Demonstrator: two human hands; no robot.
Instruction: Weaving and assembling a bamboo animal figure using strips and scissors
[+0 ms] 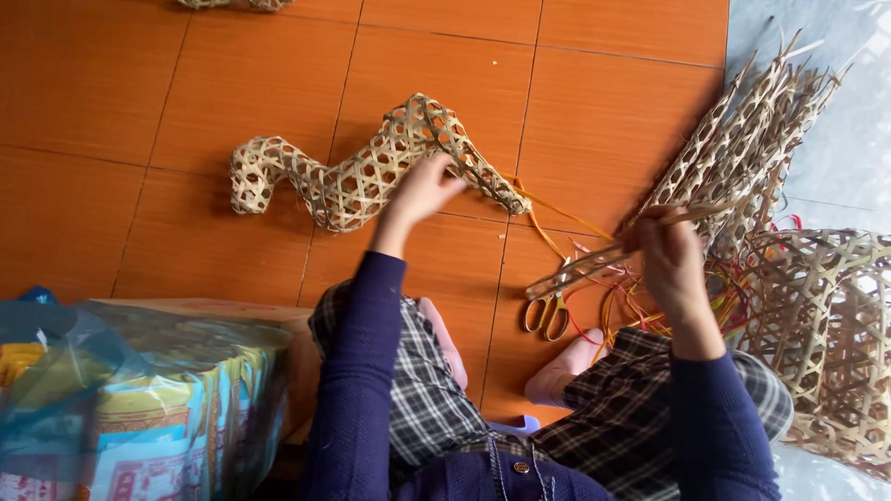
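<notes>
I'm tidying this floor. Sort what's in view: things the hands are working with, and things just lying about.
In hand:
- left hand on the wavy woven bamboo piece
- right hand gripping a narrow woven bamboo strip

Lying about:
- yellow-handled scissors
- pile of woven strips
- large woven basket
- coloured strings
- plastic-wrapped bundle

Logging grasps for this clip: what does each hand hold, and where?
Left hand grips the wavy woven tube at its middle; right hand holds a bamboo strip near its upper end.
</notes>
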